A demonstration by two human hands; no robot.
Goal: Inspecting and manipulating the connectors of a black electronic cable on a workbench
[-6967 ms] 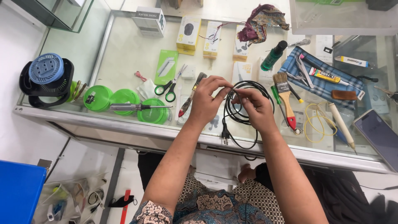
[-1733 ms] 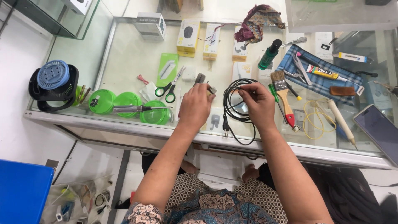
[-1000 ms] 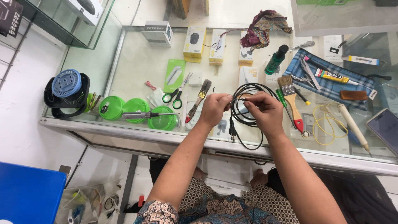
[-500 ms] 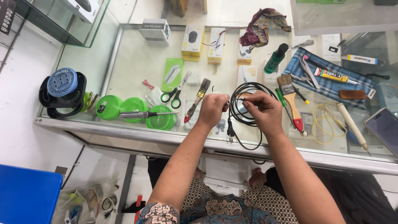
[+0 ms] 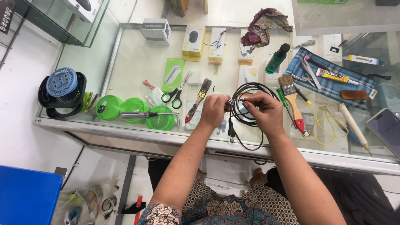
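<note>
My left hand (image 5: 213,110) and my right hand (image 5: 263,111) meet over a glass counter (image 5: 137,62), both pinching the same spot of a coiled black cable (image 5: 241,118). The coil loops behind my right hand and its plug end (image 5: 230,134) hangs down near the counter's front edge. A small pale part sits between the fingertips; what it is I cannot tell. A paintbrush with a dark handle (image 5: 199,98) lies just left of my left hand.
Green-handled scissors (image 5: 177,91), green round lids (image 5: 133,110) and a screwdriver (image 5: 143,114) lie to the left. A blue and black fan (image 5: 62,91) sits at the far left. To the right are a wooden brush (image 5: 291,98), a blue cloth with tools (image 5: 333,79) and a phone (image 5: 385,127).
Both hands have stayed together on the cable coil over the last second. Before that my left hand reached left to the paintbrush and came back. The view has shifted slightly.
</note>
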